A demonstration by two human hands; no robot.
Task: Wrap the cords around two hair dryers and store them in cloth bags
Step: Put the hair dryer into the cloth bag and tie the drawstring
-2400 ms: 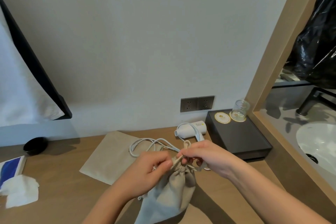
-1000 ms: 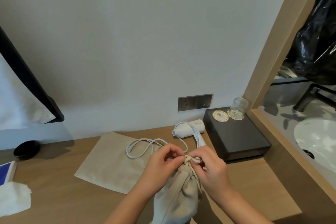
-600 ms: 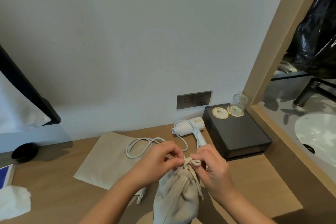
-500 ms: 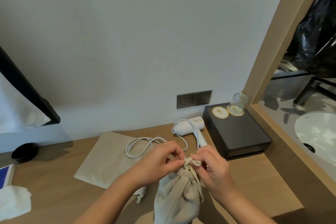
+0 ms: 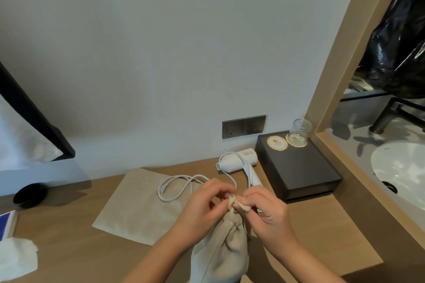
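A full cloth bag [image 5: 220,250] is held upright at the front of the table [image 5: 69,236]. Its drawstring [image 5: 236,203] is pinched by the fingers [image 5: 220,188] of the left hand [image 5: 202,204] and right hand [image 5: 266,211]. Behind it, 1 white hair dryer [image 5: 239,161] is laid, its cord [image 5: 179,187] spread over 1 flat bag [image 5: 142,204].

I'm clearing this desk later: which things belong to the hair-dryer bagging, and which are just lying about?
Job: filled cloth bag, its drawstring pinched by left hand and right hand; white hair dryer with loose cord; flat cloth bag.
Lying about: black box, glass, wall socket, white tissue, sink.
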